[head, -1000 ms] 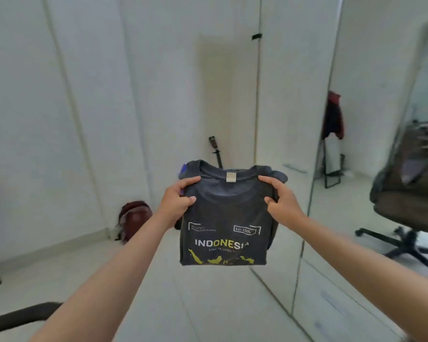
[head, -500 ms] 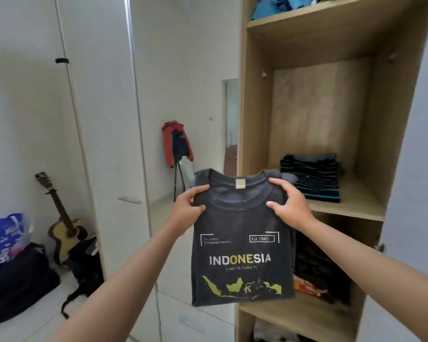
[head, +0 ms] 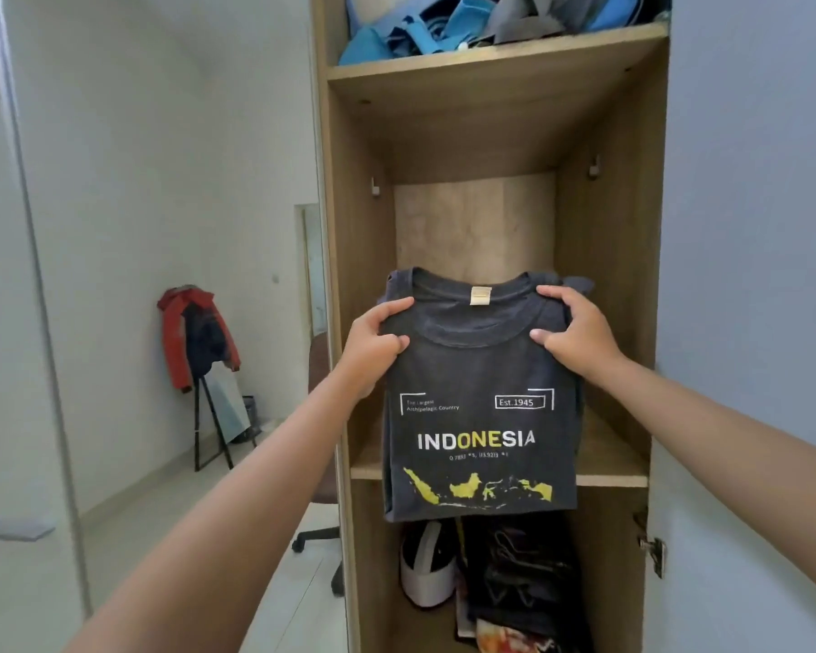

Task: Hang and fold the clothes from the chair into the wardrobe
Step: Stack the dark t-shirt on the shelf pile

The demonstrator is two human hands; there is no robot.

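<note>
both hands pinch the folded dark t-shirt [head: 479,393] at its shoulders, left hand [head: 373,344] and right hand [head: 573,332] either side of the collar tag, whose print is too small to read. soft and light, it will likely sag unless supported underneath. it hangs before the wardrobe's middle shelf [head: 613,466]. print: "indonesia", "est. 1945", "the largest archipelagic country".

Count: 2 bare hands [head: 373,344] [head: 573,337], 1 folded dark grey printed T-shirt [head: 479,417], 1 open wooden wardrobe [head: 349,228] with 2 visible shelf boards [head: 491,63] [head: 608,468], 1 red jacket [head: 175,341], 1 white cap [head: 425,572].
</note>
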